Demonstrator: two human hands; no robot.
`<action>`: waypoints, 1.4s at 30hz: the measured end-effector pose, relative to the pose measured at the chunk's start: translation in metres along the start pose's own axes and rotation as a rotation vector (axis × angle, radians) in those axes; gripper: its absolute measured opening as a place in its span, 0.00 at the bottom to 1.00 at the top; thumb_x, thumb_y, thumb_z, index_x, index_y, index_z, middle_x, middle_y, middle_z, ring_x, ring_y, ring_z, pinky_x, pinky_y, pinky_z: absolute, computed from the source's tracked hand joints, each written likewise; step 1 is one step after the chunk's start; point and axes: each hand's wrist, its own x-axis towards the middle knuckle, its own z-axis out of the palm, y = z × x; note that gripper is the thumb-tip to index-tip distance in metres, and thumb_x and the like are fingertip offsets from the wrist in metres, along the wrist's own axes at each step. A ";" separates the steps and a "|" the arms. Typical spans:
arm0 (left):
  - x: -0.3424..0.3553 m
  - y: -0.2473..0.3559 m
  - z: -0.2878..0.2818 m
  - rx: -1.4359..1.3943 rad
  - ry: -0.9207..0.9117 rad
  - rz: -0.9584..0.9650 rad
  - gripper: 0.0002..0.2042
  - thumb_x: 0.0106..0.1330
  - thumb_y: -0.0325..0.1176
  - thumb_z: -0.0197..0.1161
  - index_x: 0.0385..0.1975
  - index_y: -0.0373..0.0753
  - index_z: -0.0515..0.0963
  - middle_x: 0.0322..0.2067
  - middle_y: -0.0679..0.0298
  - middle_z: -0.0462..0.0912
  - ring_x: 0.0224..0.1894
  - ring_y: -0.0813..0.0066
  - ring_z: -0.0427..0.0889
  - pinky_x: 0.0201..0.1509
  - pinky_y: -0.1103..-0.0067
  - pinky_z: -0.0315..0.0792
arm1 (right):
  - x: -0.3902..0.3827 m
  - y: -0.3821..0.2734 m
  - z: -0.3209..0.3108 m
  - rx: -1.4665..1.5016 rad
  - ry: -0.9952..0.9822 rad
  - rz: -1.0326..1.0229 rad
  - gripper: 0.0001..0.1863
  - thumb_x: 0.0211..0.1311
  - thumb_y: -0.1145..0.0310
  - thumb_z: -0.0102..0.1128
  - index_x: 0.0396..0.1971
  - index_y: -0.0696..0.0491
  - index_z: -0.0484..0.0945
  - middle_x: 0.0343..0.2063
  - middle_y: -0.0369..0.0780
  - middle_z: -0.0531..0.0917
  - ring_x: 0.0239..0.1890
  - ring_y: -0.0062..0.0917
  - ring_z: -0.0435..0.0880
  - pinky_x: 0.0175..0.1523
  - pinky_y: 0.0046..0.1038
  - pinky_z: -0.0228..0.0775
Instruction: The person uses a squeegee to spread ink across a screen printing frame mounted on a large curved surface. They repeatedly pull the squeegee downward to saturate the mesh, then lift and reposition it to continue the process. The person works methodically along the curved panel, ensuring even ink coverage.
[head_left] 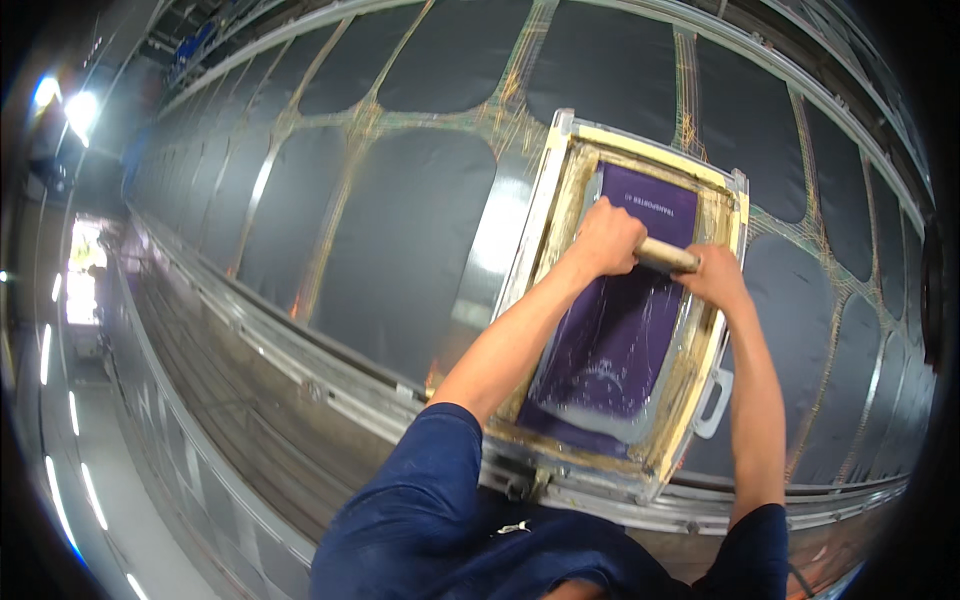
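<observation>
Far off at nine o'clock a bright doorway [85,270] glows at the end of the hall. From there a long metal printing table [300,360] runs across the room, carrying a row of dark grey fabric panels [400,240] laid side by side, with yellowish marks in the gaps between them.

Right of centre, at about two o'clock, a pale wooden-framed printing screen with a purple mesh [620,330] lies flat over one panel, its frame crusted with dried ink. A streak of whitish ink [600,410] sits at the near end of the mesh, though the glare makes its edges hard to judge.

The person's left hand [607,238] is closed tight around the left end of a pale wooden squeegee handle [665,256] lying across the far part of the mesh. The right hand [715,275] clasps the handle's right end. A white plastic handle [712,400] juts from the frame's right side, at four o'clock.
</observation>
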 end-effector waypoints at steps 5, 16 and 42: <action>-0.132 0.067 0.026 -0.179 0.094 0.040 0.05 0.47 0.34 0.73 0.21 0.45 0.83 0.21 0.61 0.84 0.28 0.59 0.85 0.47 0.66 0.71 | -0.136 -0.036 0.052 0.071 -0.005 -0.004 0.15 0.46 0.63 0.78 0.35 0.50 0.87 0.30 0.45 0.87 0.36 0.42 0.87 0.44 0.40 0.79; -0.261 0.140 0.044 -0.077 0.146 -0.024 0.07 0.48 0.38 0.70 0.25 0.45 0.85 0.32 0.64 0.85 0.43 0.65 0.81 0.53 0.67 0.66 | -0.223 -0.003 0.073 0.300 0.535 0.219 0.20 0.64 0.59 0.67 0.51 0.56 0.83 0.50 0.50 0.85 0.56 0.43 0.82 0.61 0.39 0.71; -0.439 -0.140 -0.043 0.003 0.312 -0.040 0.07 0.42 0.31 0.71 0.22 0.47 0.81 0.28 0.72 0.82 0.37 0.69 0.80 0.48 0.69 0.64 | -0.057 -0.249 0.181 0.664 0.765 0.370 0.16 0.69 0.60 0.60 0.29 0.59 0.79 0.24 0.41 0.81 0.30 0.25 0.77 0.41 0.33 0.70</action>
